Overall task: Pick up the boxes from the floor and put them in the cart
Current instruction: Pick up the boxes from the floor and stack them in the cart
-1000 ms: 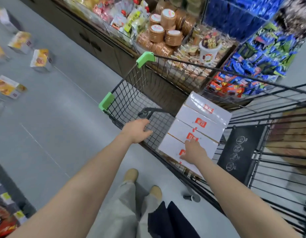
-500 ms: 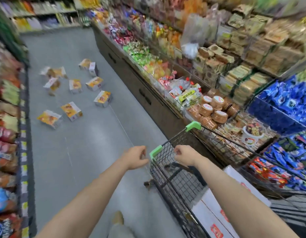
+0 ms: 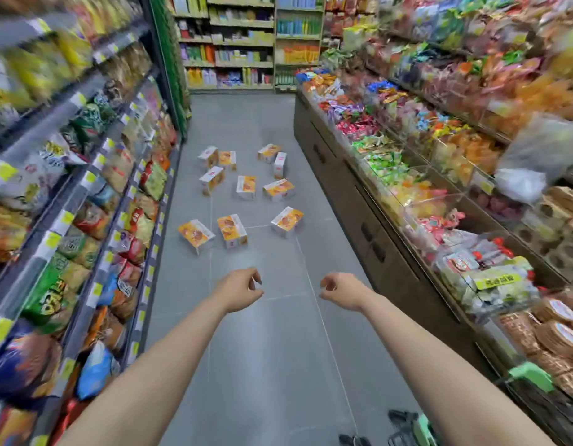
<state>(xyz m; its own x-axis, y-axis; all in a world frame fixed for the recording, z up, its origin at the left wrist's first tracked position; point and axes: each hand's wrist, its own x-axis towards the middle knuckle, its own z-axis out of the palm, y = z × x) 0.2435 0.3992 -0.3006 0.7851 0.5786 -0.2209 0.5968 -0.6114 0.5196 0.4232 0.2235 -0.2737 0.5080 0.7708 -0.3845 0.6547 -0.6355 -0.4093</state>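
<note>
- Ten or so white-and-orange boxes [image 3: 246, 194] lie scattered on the grey floor [image 3: 265, 349] of a shop aisle, all well ahead of both hands and touched by neither.
- The three nearest form a loose row: the left box [image 3: 196, 236] has its long axis running away and to the left, the middle box [image 3: 232, 231] runs nearly straight up the aisle, and the right box [image 3: 287, 221] angles away to the right.
- Beyond them, a box [image 3: 246, 187] lies flat with its long axis up the aisle, and its neighbour [image 3: 278, 189] lies more crosswise.
- Farther still, one box [image 3: 211, 179] stands tilted on an edge and a narrow box [image 3: 279, 165] stands on its end; the rest at the back are too small to read for direction.
- The left hand [image 3: 240, 289] reaches forward at the end of a bare, nearly straight arm, palm down, fingers loosely curled, holding nothing.
- The right hand [image 3: 341, 294] mirrors it, well apart from the left, wrist bent slightly inward, fingers half curled and empty.
- The cart [image 3: 529, 376] shows only as green corner pieces and dark wire at the lower right, behind and to the right of the right hand.
- Snack shelves [image 3: 85, 188] line the left side; a display of sweets [image 3: 423, 162] runs along the right.
</note>
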